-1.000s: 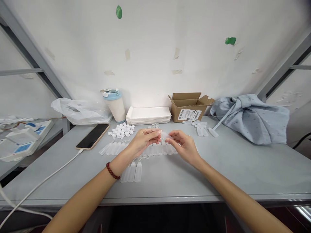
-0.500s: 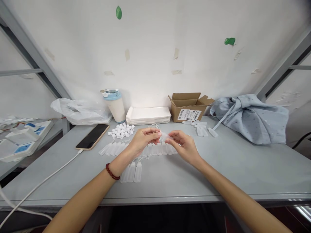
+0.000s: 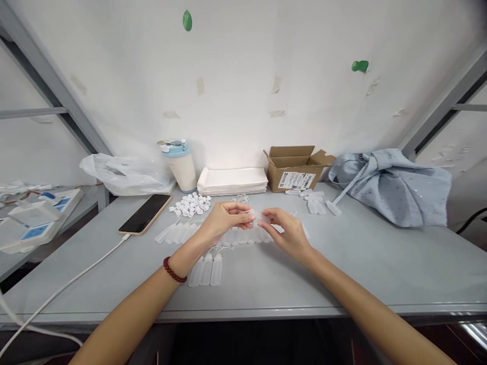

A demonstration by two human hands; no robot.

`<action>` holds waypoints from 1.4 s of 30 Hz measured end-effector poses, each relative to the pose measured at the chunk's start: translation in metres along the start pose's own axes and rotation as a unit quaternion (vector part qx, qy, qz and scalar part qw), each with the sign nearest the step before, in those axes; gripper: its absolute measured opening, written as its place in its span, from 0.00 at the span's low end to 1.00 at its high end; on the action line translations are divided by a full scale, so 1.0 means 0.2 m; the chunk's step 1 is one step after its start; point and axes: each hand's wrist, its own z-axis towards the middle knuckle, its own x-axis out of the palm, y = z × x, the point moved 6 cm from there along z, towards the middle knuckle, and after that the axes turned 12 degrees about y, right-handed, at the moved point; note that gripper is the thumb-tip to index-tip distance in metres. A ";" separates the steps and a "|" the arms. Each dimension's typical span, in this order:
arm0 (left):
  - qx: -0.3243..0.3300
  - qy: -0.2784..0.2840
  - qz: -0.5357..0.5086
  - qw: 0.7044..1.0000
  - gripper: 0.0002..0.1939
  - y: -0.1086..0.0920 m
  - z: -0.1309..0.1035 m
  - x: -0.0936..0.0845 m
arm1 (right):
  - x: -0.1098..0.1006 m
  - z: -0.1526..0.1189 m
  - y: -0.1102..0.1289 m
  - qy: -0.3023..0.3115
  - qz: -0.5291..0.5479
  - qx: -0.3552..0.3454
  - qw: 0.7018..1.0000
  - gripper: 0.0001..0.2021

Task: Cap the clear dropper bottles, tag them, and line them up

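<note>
Between my two hands is a small translucent plastic case (image 3: 262, 218), held above the table. My left hand (image 3: 228, 219) pinches its left end; a finer part at those fingertips is too small to make out. My right hand (image 3: 284, 229) grips the right end between thumb and fingers. Under and behind the hands lies a row of similar translucent cases (image 3: 238, 235) with white strings. Nearer the front edge, three more stringed cases (image 3: 206, 270) lie side by side. A pile of small white caps (image 3: 190, 205) is left of my left hand.
Along the back stand a tilted cup (image 3: 181, 167), a stack of white sheets (image 3: 233, 181), an open cardboard box (image 3: 294, 170) and a blue cloth bag (image 3: 399, 187). Loose cases (image 3: 315, 205) lie before the box. A phone (image 3: 145, 214) with a cable is at left, near a plastic bag (image 3: 125, 172).
The case between my hands has tilted closer to level, and my right fingers have shifted slightly along it. My left hand has barely moved.
</note>
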 end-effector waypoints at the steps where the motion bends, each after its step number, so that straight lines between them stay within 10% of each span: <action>1: 0.002 -0.002 0.002 1.000 0.16 0.00 0.00 0.00 | 0.00 0.00 -0.01 0.003 0.023 0.016 1.000 0.10; 14: 0.034 0.056 0.125 0.990 0.10 -0.04 -0.02 0.06 | 0.07 -0.01 0.04 0.064 -0.041 -0.080 0.994 0.17; 30: 0.073 -0.004 0.216 0.974 0.12 -0.11 -0.04 0.06 | 0.08 0.02 0.02 0.137 0.338 0.084 0.927 0.15; 35: 0.268 -0.103 0.379 0.880 0.06 -0.23 -0.12 0.07 | 0.08 0.02 0.01 0.157 0.510 0.127 0.836 0.15; 42: 0.394 -0.025 0.525 0.754 0.21 -0.22 -0.16 0.21 | 0.09 0.03 -0.02 0.145 0.602 0.149 0.771 0.13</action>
